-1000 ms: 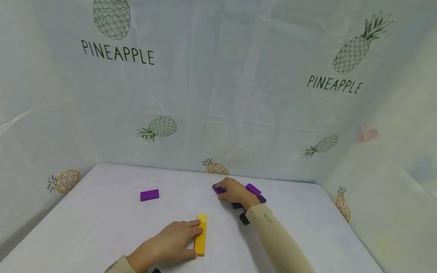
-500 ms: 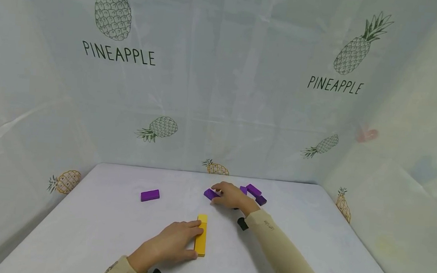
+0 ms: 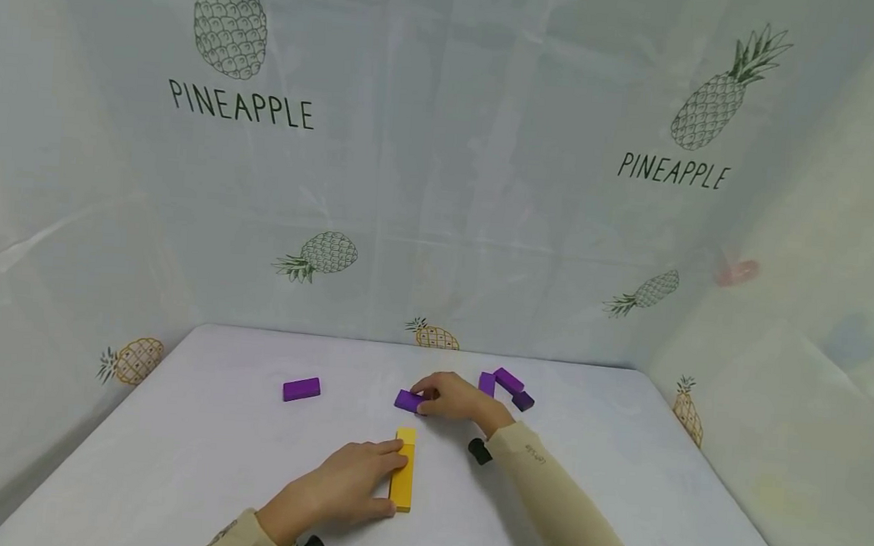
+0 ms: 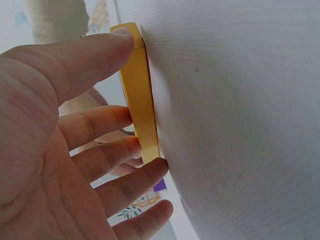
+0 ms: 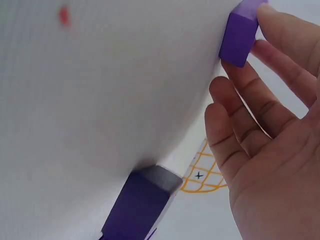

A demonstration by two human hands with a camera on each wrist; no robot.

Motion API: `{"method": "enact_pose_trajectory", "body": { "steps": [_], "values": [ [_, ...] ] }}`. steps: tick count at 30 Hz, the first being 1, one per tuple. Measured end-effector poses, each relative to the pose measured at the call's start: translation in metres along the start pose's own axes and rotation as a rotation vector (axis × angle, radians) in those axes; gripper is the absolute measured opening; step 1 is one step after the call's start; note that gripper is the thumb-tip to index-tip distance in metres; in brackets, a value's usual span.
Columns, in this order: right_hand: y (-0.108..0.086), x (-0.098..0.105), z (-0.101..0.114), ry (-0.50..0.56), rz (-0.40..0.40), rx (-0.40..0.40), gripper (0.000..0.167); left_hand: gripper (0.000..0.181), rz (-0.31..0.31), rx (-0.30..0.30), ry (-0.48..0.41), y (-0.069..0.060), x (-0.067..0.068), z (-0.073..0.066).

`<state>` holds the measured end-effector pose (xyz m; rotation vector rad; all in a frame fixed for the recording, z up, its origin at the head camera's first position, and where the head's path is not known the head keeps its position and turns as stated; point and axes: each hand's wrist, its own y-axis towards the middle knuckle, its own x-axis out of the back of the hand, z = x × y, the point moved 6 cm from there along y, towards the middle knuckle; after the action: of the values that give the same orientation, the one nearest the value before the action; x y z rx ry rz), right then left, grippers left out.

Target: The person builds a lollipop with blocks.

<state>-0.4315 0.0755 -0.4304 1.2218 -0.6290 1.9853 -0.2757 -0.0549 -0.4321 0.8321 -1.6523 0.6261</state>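
In the head view, a yellow bar (image 3: pixel 401 481) on a white table (image 3: pixel 193 458) is touched by a person's left hand (image 3: pixel 345 480), its fingers spread wide, the thumb set at the near end and fingertips laid farther along; a purple block (image 3: pixel 406 400) is pinched between thumb and fingers of the right hand (image 3: pixel 454 397), just beyond the bar's far end; a lone purple block (image 3: pixel 301 389) is seen to the left, well apart from both hands; three more purple blocks (image 3: pixel 508 381) are grouped beyond the right sleeve (image 3: pixel 551 489), and a pineapple-printed sheet (image 3: pixel 442 181) is hung behind; in the left wrist view, the bar's near end is touched by the thumb, its side by nearly straight fingers; in the right wrist view, the pinched block is gripped at the fingertips, the last two fingers being loosely bent; a dark purple block (image 5: pixel 137 202) is shown nearby; which of the grouped blocks it is cannot be told.
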Motion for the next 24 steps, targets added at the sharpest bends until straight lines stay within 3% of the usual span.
{"method": "enact_pose_trajectory", "body": {
  "steps": [12,24],
  "values": [
    [-0.009,-0.01,0.011,0.041,0.074,0.072,0.03,0.061,0.018,0.014,-0.009,0.0,0.0,-0.001],
    [-0.016,-0.01,0.014,0.057,0.074,0.098,0.03,0.061,0.024,0.02,-0.021,0.0,0.0,0.0]
  ]
}}
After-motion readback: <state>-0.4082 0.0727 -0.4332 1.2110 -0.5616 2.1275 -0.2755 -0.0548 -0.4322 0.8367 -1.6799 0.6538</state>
